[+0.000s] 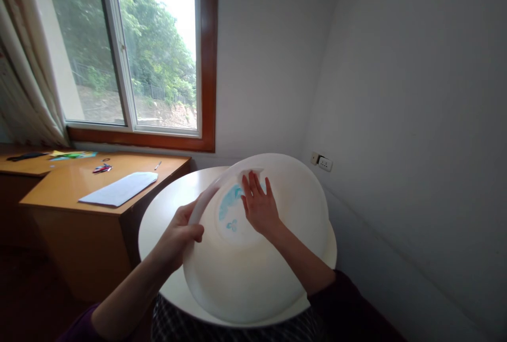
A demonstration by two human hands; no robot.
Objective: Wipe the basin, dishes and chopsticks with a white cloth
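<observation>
A large white plastic basin (253, 278) stands tilted on the round white table (158, 225), its hollow side turned toward me. Blue print (232, 204) shows on the basin's bottom. My left hand (178, 233) grips the rim on the left, thumb inside and fingers around the outside. Inside the basin, my right hand (260, 207) presses a thin white cloth or tissue (257, 171) against the upper part of the bottom. Its fingers are spread over that piece and partly cover it, so its exact kind cannot be made out.
To the left is a wooden desk (59, 188) with a sheaf of white paper (119, 188), a pen (157, 165) and small coloured items (102, 168). A window (158, 56) is behind it. A wall socket (325, 163) is right of the basin.
</observation>
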